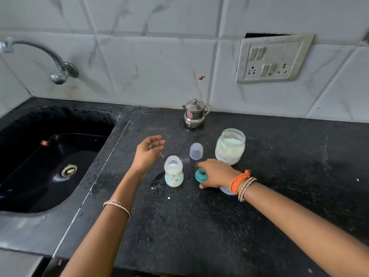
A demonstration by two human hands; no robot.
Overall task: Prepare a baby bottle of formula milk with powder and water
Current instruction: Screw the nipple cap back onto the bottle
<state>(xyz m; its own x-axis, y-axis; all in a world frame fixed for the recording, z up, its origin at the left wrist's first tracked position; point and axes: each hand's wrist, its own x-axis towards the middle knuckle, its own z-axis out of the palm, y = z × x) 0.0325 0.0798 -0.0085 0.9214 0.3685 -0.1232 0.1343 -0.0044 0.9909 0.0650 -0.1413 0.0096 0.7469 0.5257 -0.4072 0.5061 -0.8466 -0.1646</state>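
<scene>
**Operator:** Bottle [173,172] first: on the head view I'm seeing it standing upright and uncapped on the black counter [259,226], between the two hands, with white contents filling most of it and coloured specks printed on its wall.

**Second:** And the other containers?

**Operator:** I'm looking at a clear jar [230,146] standing open just behind the right hand, white powder filling the lower part. A clear dome cap [196,151] is sitting between bottle and jar. A small lidded steel pot [194,113] is standing farther back by the tiled wall.

**Second:** Hands?

**Operator:** My left hand [148,153] is hovering just left of the bottle, fingers spread and relaxed, gripping nothing and touching nothing. My right hand [216,173] is curling its fingers round a teal collar ring [201,175], low over the counter beside the bottle. Something pale is peeking out under that wrist; I can't tell what it is.

**Second:** Surroundings? Any writing?

**Operator:** A dark sink [50,156] is lying at the left under a wall tap [58,70], and a switch plate [273,58] is hanging on the tiles at the right. I'm seeing a red sticker on the pot and faint print on the jar, both too blurred to read.
</scene>
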